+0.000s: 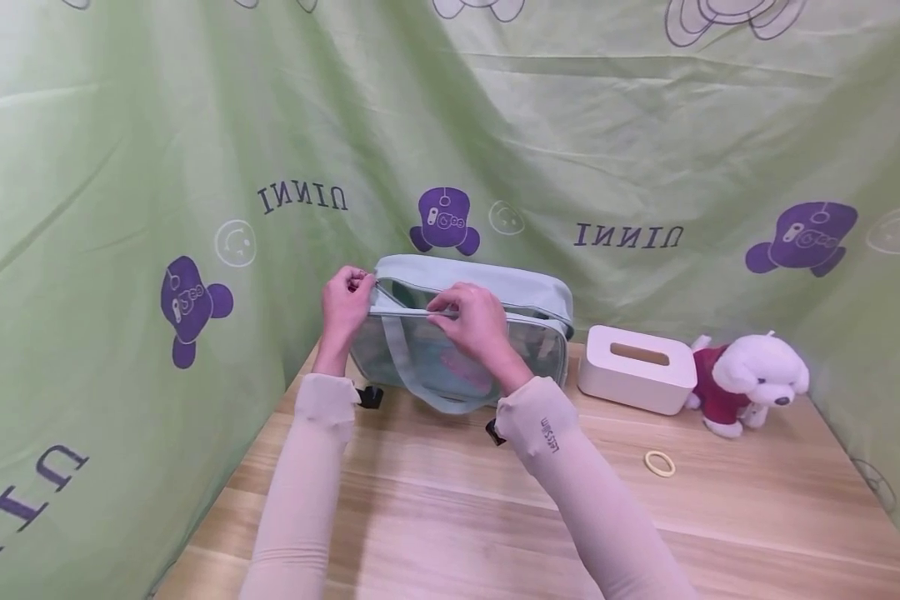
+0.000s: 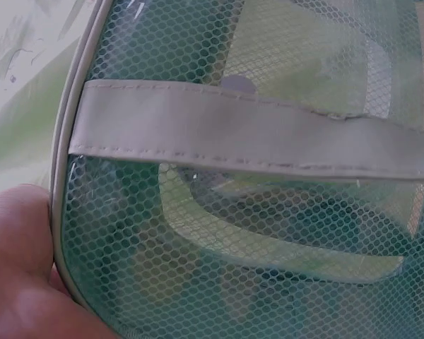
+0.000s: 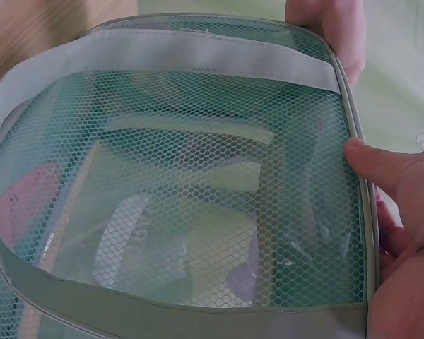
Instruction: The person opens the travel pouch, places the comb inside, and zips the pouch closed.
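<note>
A pale mint zip bag (image 1: pixel 487 279) with see-through mesh sides stands at the back of the table, its top partly open. At its upper left corner my left hand (image 1: pixel 347 302) pinches the rim. My right hand (image 1: pixel 471 317) grips the front edge of the opening near the middle, thumb in front and fingers behind, as the right wrist view shows. A pale strap handle (image 1: pixel 401 346) hangs down the bag's front. Something pink (image 3: pixel 28 198) shows through the mesh. In the left wrist view, part of my left hand (image 2: pixel 18 261) lies against the bag's piped edge.
Right of the bag stands a white tissue box (image 1: pixel 633 383). Beside it sits a white plush dog (image 1: pixel 757 371) in red clothing. A cream ring (image 1: pixel 659 464) lies on the wooden table (image 1: pixel 435 517). Black clips (image 1: pixel 371 397) are at the bag's base. Green printed cloth (image 1: pixel 307 117) hangs behind.
</note>
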`<move>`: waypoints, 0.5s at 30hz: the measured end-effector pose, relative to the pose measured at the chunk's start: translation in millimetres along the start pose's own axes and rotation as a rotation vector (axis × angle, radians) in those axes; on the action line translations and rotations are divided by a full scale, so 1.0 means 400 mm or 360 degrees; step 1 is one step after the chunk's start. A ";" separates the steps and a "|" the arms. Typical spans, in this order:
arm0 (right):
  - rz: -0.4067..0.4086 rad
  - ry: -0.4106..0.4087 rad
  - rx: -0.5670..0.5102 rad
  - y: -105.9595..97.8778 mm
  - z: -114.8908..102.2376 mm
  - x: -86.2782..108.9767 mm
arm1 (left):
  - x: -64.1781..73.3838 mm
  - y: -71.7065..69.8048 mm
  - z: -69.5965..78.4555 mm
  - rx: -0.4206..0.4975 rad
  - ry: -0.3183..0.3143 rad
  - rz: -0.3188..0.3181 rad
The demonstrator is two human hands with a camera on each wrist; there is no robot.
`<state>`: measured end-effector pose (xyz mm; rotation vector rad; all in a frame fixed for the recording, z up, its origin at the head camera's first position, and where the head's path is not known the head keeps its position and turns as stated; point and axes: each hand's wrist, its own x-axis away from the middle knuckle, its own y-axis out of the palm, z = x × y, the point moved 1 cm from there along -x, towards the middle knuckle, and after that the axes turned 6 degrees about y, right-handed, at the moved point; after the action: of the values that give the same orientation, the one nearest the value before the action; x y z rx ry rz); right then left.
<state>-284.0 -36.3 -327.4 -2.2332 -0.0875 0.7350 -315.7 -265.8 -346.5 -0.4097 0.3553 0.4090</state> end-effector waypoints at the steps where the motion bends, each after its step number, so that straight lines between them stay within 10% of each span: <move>1: 0.0006 0.0000 0.0004 -0.001 0.002 0.000 | 0.001 -0.001 -0.001 0.0008 -0.0014 -0.0015; 15: 0.0037 -0.0037 0.0000 0.006 0.010 -0.001 | 0.002 -0.006 -0.005 0.0039 -0.0065 -0.0012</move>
<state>-286.9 -35.7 -331.1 -2.2293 -0.0728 0.7734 -314.2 -268.3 -347.7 -0.3783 0.3184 0.4047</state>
